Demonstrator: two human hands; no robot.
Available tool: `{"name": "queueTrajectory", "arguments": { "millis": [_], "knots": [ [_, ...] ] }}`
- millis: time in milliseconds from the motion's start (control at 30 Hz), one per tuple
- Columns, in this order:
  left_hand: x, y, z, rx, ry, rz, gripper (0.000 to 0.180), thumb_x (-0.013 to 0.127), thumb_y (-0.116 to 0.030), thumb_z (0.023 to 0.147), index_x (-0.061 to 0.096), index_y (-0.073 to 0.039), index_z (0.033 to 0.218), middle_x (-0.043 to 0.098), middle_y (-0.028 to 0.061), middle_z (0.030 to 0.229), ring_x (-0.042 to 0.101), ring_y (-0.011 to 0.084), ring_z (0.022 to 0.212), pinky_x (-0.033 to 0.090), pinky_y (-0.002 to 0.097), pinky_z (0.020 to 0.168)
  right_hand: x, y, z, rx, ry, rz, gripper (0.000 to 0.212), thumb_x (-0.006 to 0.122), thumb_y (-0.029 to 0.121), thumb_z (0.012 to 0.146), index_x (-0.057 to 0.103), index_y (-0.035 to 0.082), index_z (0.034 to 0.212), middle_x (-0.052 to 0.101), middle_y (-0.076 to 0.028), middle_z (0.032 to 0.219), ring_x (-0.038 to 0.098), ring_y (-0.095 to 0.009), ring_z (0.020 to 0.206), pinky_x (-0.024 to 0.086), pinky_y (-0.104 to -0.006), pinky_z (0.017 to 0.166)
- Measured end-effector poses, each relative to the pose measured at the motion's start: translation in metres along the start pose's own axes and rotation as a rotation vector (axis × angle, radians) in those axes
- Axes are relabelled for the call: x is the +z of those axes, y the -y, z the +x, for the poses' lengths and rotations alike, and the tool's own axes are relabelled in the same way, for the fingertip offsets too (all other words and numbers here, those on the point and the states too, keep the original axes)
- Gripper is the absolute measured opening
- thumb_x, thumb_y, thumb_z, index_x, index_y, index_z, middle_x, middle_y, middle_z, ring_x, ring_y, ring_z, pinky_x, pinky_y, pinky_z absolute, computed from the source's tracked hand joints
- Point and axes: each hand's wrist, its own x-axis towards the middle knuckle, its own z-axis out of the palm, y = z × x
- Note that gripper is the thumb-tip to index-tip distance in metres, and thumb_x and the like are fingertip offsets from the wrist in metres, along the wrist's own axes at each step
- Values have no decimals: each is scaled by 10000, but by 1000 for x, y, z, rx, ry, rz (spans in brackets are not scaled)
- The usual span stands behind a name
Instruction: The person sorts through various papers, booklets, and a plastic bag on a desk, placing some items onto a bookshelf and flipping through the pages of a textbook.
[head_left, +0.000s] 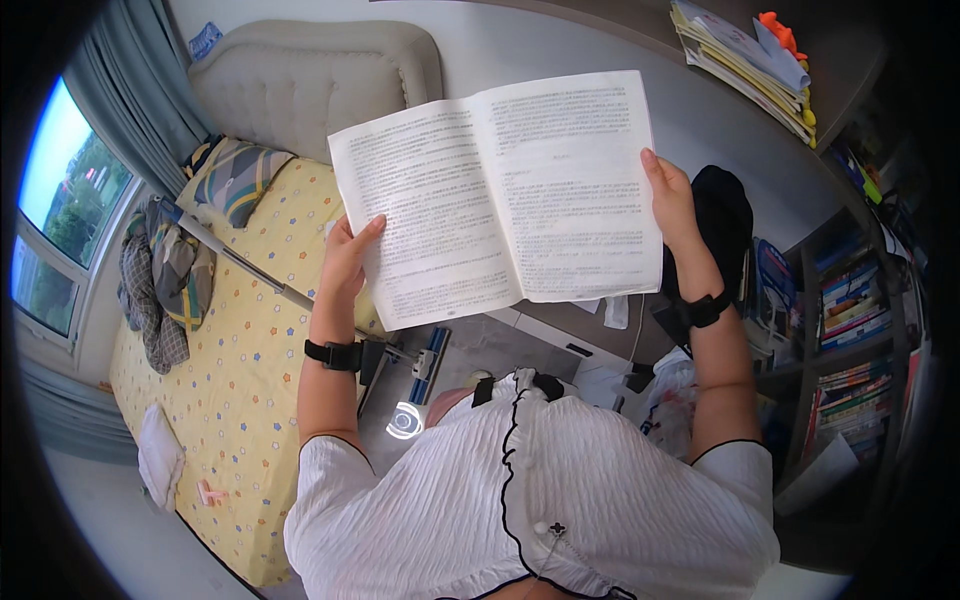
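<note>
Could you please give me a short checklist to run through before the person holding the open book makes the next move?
1. Left hand gripping the open book: ok, at its left edge, thumb over the page.
2. Right hand gripping it: ok, at the right edge.
3. Both pages facing the person: ok.
4. Print legible: cannot tell, too small and blurred here.
5. Straps worn: ok, left strap and right strap are both on.
6. Desk fully visible: not ok, the book covers part.
</note>
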Motion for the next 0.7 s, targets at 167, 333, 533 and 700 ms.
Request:
{"name": "queueTrajectory", "arguments": {
  "millis": [167, 333, 533, 700],
  "knots": [
    [-1, 13, 10, 34, 32, -40, 390, 612, -110, 872, 472, 17, 1213, 618, 110, 1080, 616, 168, 927, 504, 289, 786, 10, 5, 3, 22, -5, 77, 453, 464, 369, 961, 614, -57, 973, 639, -64, 825, 579, -94, 705, 458, -215, 649],
    [24, 33, 11, 282, -113, 134, 592, 548, -64, 900, 259, -24, 1415, 572, 127, 1171, 592, 160, 961, 484, 277, 814, 26, 6, 4, 87, -33, 120, 443, 471, 362, 959, 615, -57, 961, 638, -71, 822, 580, -102, 696, 459, -219, 642],
    [58, 62, 12, 329, -74, 241, 574, 500, -42, 918, 252, -67, 1435, 529, 100, 1225, 530, 119, 996, 423, 258, 868, 54, -6, -1, 57, -35, 158, 431, 462, 349, 966, 621, -48, 915, 635, -48, 785, 564, -86, 670, 449, -218, 627],
    [82, 83, 8, 242, 21, 83, 323, 580, -140, 913, 529, 33, 1181, 607, 39, 1016, 543, 84, 892, 439, 235, 798, 83, -11, -11, -77, -75, -6, 416, 456, 330, 973, 615, -38, 862, 607, -20, 727, 512, -56, 645, 424, -222, 592]
  ]
}}
